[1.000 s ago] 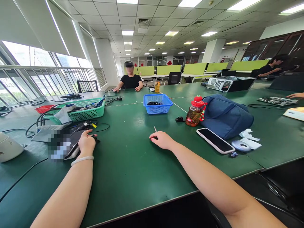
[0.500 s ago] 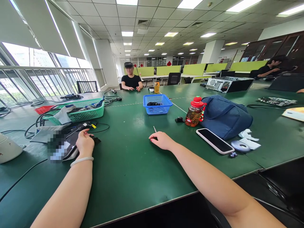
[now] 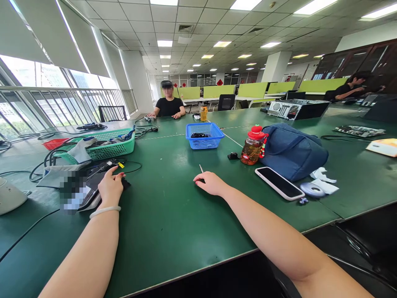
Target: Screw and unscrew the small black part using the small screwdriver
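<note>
My left hand [image 3: 111, 187], with a pale bangle [image 3: 104, 212] at its wrist, is over the right edge of a dark flat device [image 3: 93, 182]. Its index finger points forward and the others are partly bent. A black piece [image 3: 125, 183] shows just beside its fingers. On the green table [image 3: 167, 223], my right hand [image 3: 211, 183] rests with curled fingers around a thin, light-coloured rod [image 3: 201, 168]. Only the rod's upper end sticks out; the rest is hidden by the hand.
A blue basket [image 3: 204, 142] with black items stands ahead. To the left are a green basket [image 3: 119, 148] and cables. A drink bottle [image 3: 249, 150], blue bag [image 3: 294, 153] and phone [image 3: 279, 183] lie to the right. A person [image 3: 169, 105] sits across the table.
My left index finger has straightened forward, and its fingers have spread a little. My right hand stays put. The person opposite has moved their hands apart on the table.
</note>
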The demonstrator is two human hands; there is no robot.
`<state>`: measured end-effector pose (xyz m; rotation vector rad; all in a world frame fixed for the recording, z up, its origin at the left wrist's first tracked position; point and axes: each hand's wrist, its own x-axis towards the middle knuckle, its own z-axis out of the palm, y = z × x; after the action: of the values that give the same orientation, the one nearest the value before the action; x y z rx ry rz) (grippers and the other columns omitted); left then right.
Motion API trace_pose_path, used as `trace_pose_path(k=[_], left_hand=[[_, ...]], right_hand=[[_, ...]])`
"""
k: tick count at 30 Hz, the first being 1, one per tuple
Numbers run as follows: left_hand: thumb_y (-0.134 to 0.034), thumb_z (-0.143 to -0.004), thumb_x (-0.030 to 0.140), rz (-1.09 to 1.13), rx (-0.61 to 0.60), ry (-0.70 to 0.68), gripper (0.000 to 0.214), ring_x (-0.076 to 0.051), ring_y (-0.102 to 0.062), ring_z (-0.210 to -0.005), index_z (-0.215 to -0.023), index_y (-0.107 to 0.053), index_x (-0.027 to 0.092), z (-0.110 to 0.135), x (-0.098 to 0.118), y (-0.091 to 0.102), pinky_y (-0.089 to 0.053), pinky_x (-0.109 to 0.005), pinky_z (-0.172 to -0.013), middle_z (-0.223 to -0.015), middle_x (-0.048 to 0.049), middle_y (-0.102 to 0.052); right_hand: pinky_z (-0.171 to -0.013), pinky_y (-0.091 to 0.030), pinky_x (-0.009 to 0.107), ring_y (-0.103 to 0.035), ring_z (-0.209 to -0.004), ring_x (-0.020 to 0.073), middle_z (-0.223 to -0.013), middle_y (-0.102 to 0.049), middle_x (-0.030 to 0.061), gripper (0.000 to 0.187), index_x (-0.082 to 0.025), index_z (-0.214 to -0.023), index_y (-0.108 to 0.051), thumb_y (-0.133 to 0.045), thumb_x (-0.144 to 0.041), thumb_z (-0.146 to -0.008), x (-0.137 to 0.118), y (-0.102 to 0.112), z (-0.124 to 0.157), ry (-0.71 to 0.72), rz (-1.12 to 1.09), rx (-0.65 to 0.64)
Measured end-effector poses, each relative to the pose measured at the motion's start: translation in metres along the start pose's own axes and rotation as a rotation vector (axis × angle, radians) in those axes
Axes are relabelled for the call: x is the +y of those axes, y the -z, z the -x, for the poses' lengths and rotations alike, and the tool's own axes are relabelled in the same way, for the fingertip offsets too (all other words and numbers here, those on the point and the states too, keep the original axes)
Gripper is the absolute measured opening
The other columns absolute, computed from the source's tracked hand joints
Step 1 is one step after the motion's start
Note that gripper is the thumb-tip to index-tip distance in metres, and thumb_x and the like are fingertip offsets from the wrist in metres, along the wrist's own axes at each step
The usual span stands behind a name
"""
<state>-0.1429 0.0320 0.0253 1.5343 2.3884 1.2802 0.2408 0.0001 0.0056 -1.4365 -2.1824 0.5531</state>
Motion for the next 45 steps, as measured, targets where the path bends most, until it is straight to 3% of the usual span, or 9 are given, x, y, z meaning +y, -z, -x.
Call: trace_pose_path(k=[5,9,12,15,18,23,32,45], left_hand=[[-0.047,-0.089,0.032,-0.108,-0.034,-0.005,0.032,-0.028,-0.067,-0.099,-0.107,-0.073,0.025,-0.001,-0.002,0.000,-0.049,-0.041,-0.088,-0.103,-0.0067,-0.076],[-0.041,-0.091,0.040,-0.179,-0.028,-0.060,0.037,-0.033,-0.067,-0.093,-0.100,-0.074,0.024,-0.004,-0.004,-0.002,-0.049,-0.046,-0.085,-0.095,-0.0118,-0.076],[-0.053,-0.082,0.051,-0.250,-0.038,-0.130,0.037,-0.034,-0.067,-0.084,-0.091,-0.075,0.023,-0.007,-0.007,-0.006,-0.051,-0.046,-0.079,-0.084,-0.0141,-0.075],[-0.063,-0.073,0.044,-0.293,-0.080,-0.160,0.028,-0.032,-0.067,-0.080,-0.087,-0.077,0.024,-0.009,-0.008,-0.007,-0.052,-0.042,-0.076,-0.079,-0.0115,-0.075],[-0.059,-0.075,0.031,-0.265,-0.120,-0.167,0.023,-0.029,-0.068,-0.082,-0.089,-0.077,0.024,-0.008,-0.005,-0.004,-0.052,-0.040,-0.077,-0.083,-0.0084,-0.076],[-0.059,-0.073,0.025,-0.165,-0.181,-0.125,0.028,-0.027,-0.068,-0.085,-0.094,-0.076,0.024,-0.005,0.001,0.001,-0.052,-0.039,-0.082,-0.087,-0.0058,-0.076],[-0.053,-0.064,0.018,0.118,-0.296,-0.136,0.044,-0.023,-0.069,-0.098,-0.103,-0.073,0.020,-0.012,-0.014,-0.007,-0.050,-0.034,-0.095,-0.103,-0.0077,-0.075],[-0.054,-0.066,0.017,0.087,-0.267,-0.171,0.047,-0.022,-0.069,-0.099,-0.108,-0.072,0.022,-0.015,-0.021,-0.013,-0.049,-0.035,-0.098,-0.102,-0.0069,-0.075]], right_hand=[[-0.093,-0.047,0.033,-0.063,-0.102,0.0197,-0.106,-0.070,0.0059,0.023,-0.023,-0.102,-0.074,-0.055,-0.026,-0.088,0.002,-0.001,0.000,0.001,-0.002,0.002],[-0.093,-0.047,0.034,-0.063,-0.102,0.0200,-0.106,-0.070,0.0063,0.024,-0.023,-0.103,-0.074,-0.055,-0.025,-0.089,0.001,0.000,0.000,0.006,-0.006,0.000],[-0.093,-0.047,0.034,-0.063,-0.102,0.0200,-0.106,-0.070,0.0062,0.023,-0.023,-0.102,-0.074,-0.056,-0.025,-0.088,0.000,0.001,0.001,0.007,-0.012,0.002],[-0.093,-0.047,0.034,-0.063,-0.103,0.0198,-0.105,-0.071,0.0059,0.022,-0.023,-0.101,-0.074,-0.056,-0.024,-0.088,0.001,0.001,0.001,0.013,-0.014,0.001],[-0.093,-0.047,0.034,-0.063,-0.104,0.0199,-0.105,-0.071,0.0057,0.023,-0.023,-0.101,-0.074,-0.055,-0.024,-0.088,0.002,0.000,0.000,0.023,-0.015,0.003],[-0.093,-0.048,0.034,-0.063,-0.103,0.0200,-0.105,-0.071,0.0056,0.023,-0.023,-0.102,-0.074,-0.056,-0.025,-0.088,0.003,0.000,0.000,0.013,-0.019,0.006],[-0.093,-0.047,0.033,-0.062,-0.103,0.0200,-0.104,-0.071,0.0059,0.022,-0.023,-0.101,-0.074,-0.055,-0.026,-0.089,0.002,0.001,0.001,0.011,-0.022,0.002],[-0.092,-0.048,0.033,-0.063,-0.102,0.0198,-0.104,-0.070,0.0059,0.024,-0.023,-0.102,-0.074,-0.055,-0.027,-0.089,0.004,-0.001,0.000,0.014,-0.007,0.008]])
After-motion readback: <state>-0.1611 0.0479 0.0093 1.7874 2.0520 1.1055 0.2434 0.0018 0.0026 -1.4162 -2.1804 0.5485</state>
